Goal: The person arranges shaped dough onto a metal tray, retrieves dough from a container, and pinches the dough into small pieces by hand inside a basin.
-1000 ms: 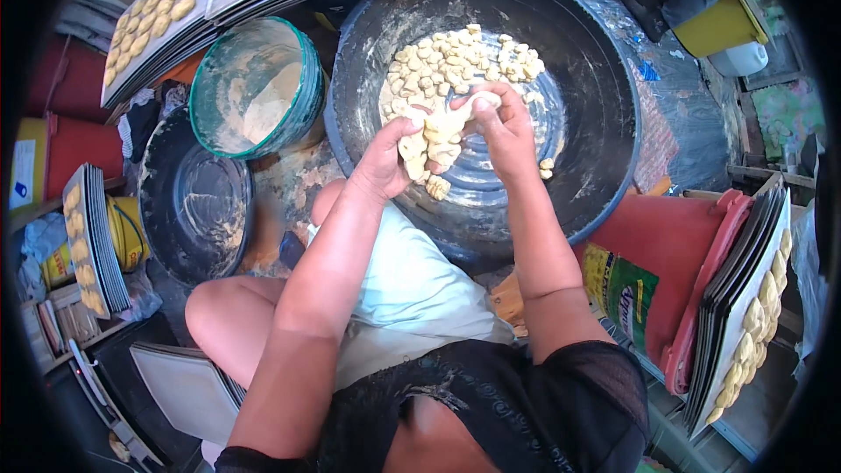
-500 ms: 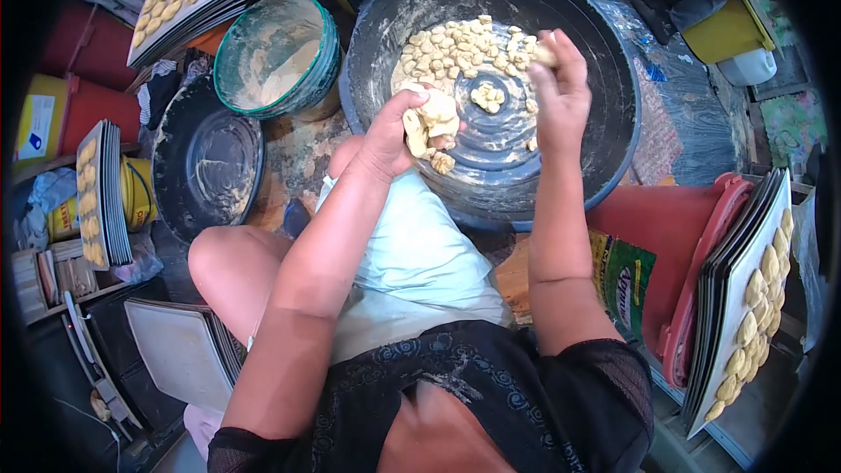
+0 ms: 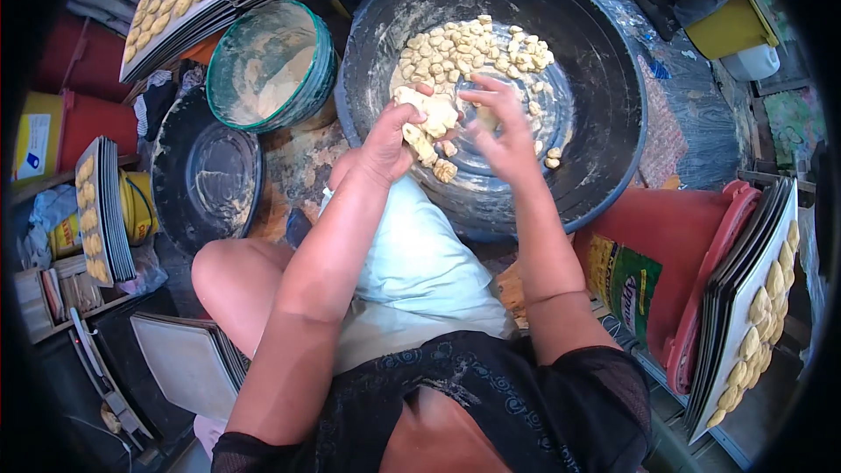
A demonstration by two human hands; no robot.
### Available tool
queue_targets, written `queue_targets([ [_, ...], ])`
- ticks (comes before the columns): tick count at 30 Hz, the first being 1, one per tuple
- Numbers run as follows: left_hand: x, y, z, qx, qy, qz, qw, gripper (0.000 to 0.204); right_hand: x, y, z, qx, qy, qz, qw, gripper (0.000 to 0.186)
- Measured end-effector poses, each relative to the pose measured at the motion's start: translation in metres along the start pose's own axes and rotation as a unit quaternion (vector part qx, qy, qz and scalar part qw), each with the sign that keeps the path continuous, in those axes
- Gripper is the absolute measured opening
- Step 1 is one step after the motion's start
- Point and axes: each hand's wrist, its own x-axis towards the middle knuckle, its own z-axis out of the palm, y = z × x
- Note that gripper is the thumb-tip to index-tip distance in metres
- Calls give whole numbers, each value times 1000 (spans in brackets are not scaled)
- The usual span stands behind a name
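My left hand (image 3: 388,142) is closed around a lump of pale yellow dough (image 3: 427,112) over the near left part of a big round black basin (image 3: 604,88). Part of the lump hangs below my fingers. Just right of it, my right hand (image 3: 504,136) has its fingers apart and slightly blurred, with nothing visible in them. Many small dough pieces (image 3: 451,48) lie on the far side of the basin floor. A few more dough bits (image 3: 553,158) sit to the right, and a ridged piece (image 3: 445,171) lies below my left hand.
A green-rimmed tub (image 3: 307,88) holding flour stands left of the basin, near a smaller black basin (image 3: 188,158). Stacked trays with shaped dough stand at far left (image 3: 175,0), left (image 3: 105,236) and right (image 3: 731,324). A red bin (image 3: 674,250) is at my right.
My right hand has come down and left from the far right of the basin, close to the dough lump. My left hand keeps its hold. Loose pieces at the basin's right have shifted.
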Motion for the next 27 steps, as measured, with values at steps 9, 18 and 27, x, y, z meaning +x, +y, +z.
queue_targets([
  [9,5,4,8,107,-39,-10,993,47,12,18,-8,122,-135,124,976,20],
  [18,7,7,2,59,-20,-35,997,44,17,11,4,218,53,205,953,18],
  [27,11,2,1,56,54,34,996,41,12,14,1,379,116,209,894,27],
])
